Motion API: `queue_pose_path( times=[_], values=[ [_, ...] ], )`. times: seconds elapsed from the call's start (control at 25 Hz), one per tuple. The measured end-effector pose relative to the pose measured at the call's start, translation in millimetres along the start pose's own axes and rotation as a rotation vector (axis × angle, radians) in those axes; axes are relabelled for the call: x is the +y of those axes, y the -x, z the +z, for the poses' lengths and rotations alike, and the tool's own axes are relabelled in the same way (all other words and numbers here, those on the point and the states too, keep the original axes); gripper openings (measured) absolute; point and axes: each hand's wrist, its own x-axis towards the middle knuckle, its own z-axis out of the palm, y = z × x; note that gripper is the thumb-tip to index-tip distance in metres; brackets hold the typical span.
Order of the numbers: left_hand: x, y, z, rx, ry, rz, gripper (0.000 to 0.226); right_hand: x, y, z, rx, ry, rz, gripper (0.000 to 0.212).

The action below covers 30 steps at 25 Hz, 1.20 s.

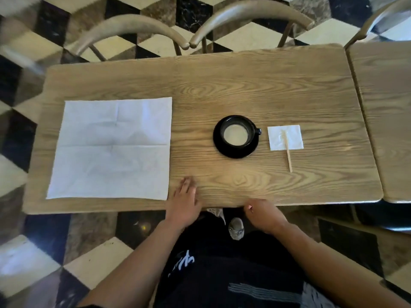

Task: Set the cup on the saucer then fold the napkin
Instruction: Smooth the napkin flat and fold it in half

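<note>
The left hand (185, 200) lies flat on the near edge of the table (255, 90), fingers straight, holding nothing. It sits just beside the near right corner of the napkin (111, 147); if it touches the napkin, I cannot tell. The right hand (263, 213) is at the table's near edge too, a bit to the right. Its fingers are curled in loosely, and it holds nothing.

Down below are the person's dark clothes and one shoe (236, 228) on the checked floor (33, 258).

The napkin is big, white and square. It lies open and flat on the left part of the table, with old fold lines across it.

Farther in, near the middle of the table, the black cup (237, 132) stands on the black saucer (224, 150). The cup has a pale drink in it, and its handle points right.

Just right of the saucer lies a small white paper (293, 136). A wooden stick (288, 155) rests on it, with its near end poking off onto the table.

At the far side, two chairs (249, 12) stand at the table. Another table (387, 107) is on the right.
</note>
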Motion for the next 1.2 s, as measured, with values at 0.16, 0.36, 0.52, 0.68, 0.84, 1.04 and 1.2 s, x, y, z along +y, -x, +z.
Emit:
queue_pose_path(
  times=[0.16, 0.36, 0.52, 0.68, 0.84, 1.04, 1.2],
  values=[
    [-8, 72, 44, -0.066, 0.1, -0.11, 0.061, -4, 21, 27, -0.172, 0.137, -0.059, 0.03],
    [-17, 129, 80, -0.254, 0.164, -0.264, 0.038, -6, 34, 53, -0.299, 0.246, -0.122, 0.028],
    [-41, 157, 89, -0.276, 0.228, -0.305, 0.012, -14, 41, 73, -0.374, 0.278, -0.144, 0.032],
    [-71, 169, 85, -0.244, 0.284, -0.335, 0.015, -38, 41, 89, -0.405, 0.33, -0.16, 0.027],
    [-123, 173, 82, -0.277, 0.283, -0.344, 0.02, -91, 31, 98, -0.343, 0.369, -0.161, 0.021],
    [-191, 169, 42, -0.149, 0.378, -0.323, 0.025, -162, 20, 117, -0.27, 0.333, -0.171, 0.013],
    [-233, 167, 19, -0.111, 0.416, -0.271, 0.028, -217, 17, 127, -0.213, 0.33, -0.152, 0.023]
  ],
)
